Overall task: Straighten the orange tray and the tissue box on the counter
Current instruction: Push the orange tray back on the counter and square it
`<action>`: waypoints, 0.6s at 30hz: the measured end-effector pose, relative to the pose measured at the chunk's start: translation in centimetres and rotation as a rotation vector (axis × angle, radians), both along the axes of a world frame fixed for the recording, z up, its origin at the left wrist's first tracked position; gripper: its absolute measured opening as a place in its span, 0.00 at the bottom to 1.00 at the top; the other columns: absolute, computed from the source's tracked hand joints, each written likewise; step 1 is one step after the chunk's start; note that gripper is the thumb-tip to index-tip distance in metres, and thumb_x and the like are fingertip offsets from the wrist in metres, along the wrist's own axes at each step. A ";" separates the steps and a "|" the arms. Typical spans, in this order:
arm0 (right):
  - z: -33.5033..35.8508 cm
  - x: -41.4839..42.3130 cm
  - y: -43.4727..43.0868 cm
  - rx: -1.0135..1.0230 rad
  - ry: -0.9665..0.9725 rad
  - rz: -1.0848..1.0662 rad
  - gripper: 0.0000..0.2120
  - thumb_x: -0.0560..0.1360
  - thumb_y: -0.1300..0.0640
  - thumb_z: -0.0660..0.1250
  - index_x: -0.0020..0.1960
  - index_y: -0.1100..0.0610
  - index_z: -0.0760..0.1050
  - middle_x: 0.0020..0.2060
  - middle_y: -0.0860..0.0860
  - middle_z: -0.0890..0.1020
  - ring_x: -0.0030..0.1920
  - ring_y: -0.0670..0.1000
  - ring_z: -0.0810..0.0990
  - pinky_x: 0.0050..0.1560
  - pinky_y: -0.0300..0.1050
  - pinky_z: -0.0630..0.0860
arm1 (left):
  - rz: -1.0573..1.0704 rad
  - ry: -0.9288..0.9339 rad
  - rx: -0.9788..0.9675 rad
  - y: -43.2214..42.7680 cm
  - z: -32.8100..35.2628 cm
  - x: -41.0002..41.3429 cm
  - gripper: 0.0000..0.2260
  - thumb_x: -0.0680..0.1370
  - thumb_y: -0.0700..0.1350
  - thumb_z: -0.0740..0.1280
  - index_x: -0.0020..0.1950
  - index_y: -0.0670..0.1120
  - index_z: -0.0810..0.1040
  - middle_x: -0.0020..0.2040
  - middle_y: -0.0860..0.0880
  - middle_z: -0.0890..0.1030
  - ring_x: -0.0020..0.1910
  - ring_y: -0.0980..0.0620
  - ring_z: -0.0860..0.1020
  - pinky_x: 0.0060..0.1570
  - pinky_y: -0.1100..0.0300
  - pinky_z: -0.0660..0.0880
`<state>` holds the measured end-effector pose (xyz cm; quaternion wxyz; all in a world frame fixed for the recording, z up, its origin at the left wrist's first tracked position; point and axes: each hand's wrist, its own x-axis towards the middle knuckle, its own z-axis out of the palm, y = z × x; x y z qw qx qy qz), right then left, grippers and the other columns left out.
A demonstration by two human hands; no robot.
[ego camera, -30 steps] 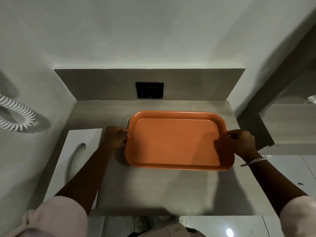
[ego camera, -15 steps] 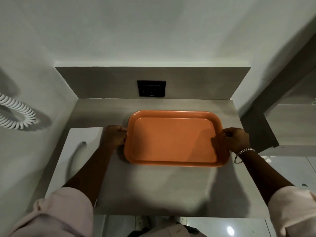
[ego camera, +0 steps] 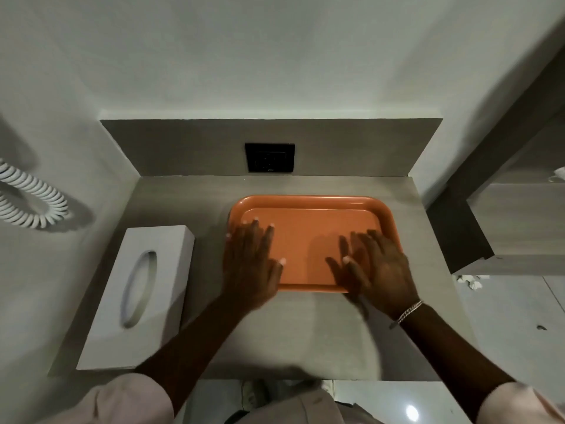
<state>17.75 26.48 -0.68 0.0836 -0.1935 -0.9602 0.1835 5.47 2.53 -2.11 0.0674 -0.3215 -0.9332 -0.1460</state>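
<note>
The orange tray (ego camera: 312,228) lies flat on the grey counter (ego camera: 305,338), its long sides parallel to the back wall. My left hand (ego camera: 250,264) hovers over the tray's left front part, fingers spread, holding nothing. My right hand (ego camera: 376,270), with a bracelet at the wrist, is spread over the tray's right front corner, also holding nothing. Both hands are motion-blurred. The white tissue box (ego camera: 137,298) with an oval slot lies at the counter's left edge, slightly angled, apart from both hands.
A black wall socket (ego camera: 269,157) sits in the backsplash behind the tray. A white coiled cord (ego camera: 30,203) hangs on the left wall. A grey shelf unit (ego camera: 516,228) stands to the right. The counter's front edge is near my body.
Both hands let go of the tray's left and right rims and moved inward over it with fingers spread. The tray now sits square.
</note>
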 end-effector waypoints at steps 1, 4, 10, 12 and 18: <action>-0.4 0.4 -1.0 0.024 -0.013 0.031 0.33 0.76 0.37 0.56 0.71 0.59 0.70 0.69 0.62 0.73 0.67 0.63 0.73 0.64 0.61 0.72 | -0.038 -0.021 -0.019 0.1 -0.7 0.9 0.32 0.76 0.59 0.60 0.77 0.45 0.64 0.78 0.38 0.62 0.78 0.35 0.58 0.74 0.32 0.56; -1.9 1.7 -3.3 0.068 -0.029 0.115 0.34 0.77 0.35 0.54 0.77 0.53 0.62 0.73 0.60 0.69 0.72 0.62 0.69 0.69 0.67 0.65 | -0.106 -0.037 -0.092 -0.2 -2.7 3.3 0.34 0.77 0.62 0.59 0.80 0.48 0.57 0.81 0.40 0.54 0.80 0.37 0.50 0.75 0.29 0.51; -5.7 3.7 -5.2 0.163 -0.090 0.166 0.37 0.77 0.31 0.55 0.80 0.45 0.50 0.80 0.53 0.55 0.79 0.57 0.54 0.76 0.64 0.42 | -0.101 -0.013 -0.148 -1.4 -5.5 6.5 0.35 0.78 0.65 0.54 0.80 0.51 0.52 0.81 0.40 0.53 0.80 0.36 0.48 0.75 0.30 0.49; -6.5 3.9 -5.4 0.190 -0.122 0.164 0.36 0.76 0.31 0.54 0.79 0.47 0.56 0.80 0.54 0.55 0.79 0.58 0.54 0.76 0.65 0.40 | -0.093 -0.016 -0.190 -1.5 -6.0 6.8 0.35 0.77 0.67 0.53 0.80 0.51 0.52 0.81 0.40 0.53 0.80 0.36 0.49 0.74 0.29 0.51; -7.5 3.9 -5.4 0.239 -0.138 0.147 0.38 0.75 0.30 0.55 0.79 0.49 0.57 0.79 0.57 0.60 0.79 0.60 0.57 0.75 0.68 0.39 | -0.085 -0.013 -0.202 -1.4 -6.8 6.6 0.35 0.77 0.68 0.53 0.80 0.53 0.53 0.82 0.41 0.53 0.80 0.36 0.50 0.75 0.30 0.49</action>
